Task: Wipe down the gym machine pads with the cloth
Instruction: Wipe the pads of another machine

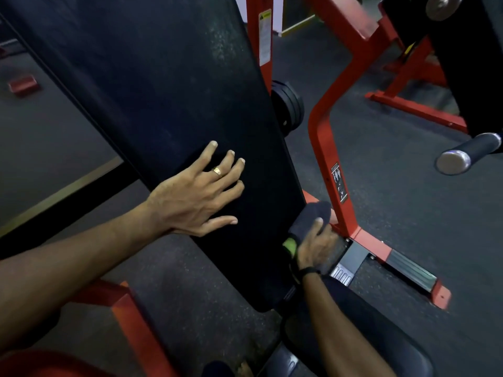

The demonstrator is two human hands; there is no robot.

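Note:
A long black back pad (pixel 163 91) slants from the top left down to the lower middle. My left hand (pixel 196 197) lies flat on its lower part, fingers spread, a ring on one finger. My right hand (pixel 315 246) grips a dark cloth (pixel 310 216) with a green patch and holds it against the pad's right edge near the bottom. A black seat pad (pixel 381 344) lies under my right forearm at the lower right.
The machine's red frame (pixel 324 137) rises just right of the pad, with black weight plates (pixel 288 107) behind it and a foot plate (pixel 408 268) on the floor. A chrome-ended bar (pixel 468 153) juts in at the right. Another red frame (pixel 136 317) sits at the lower left.

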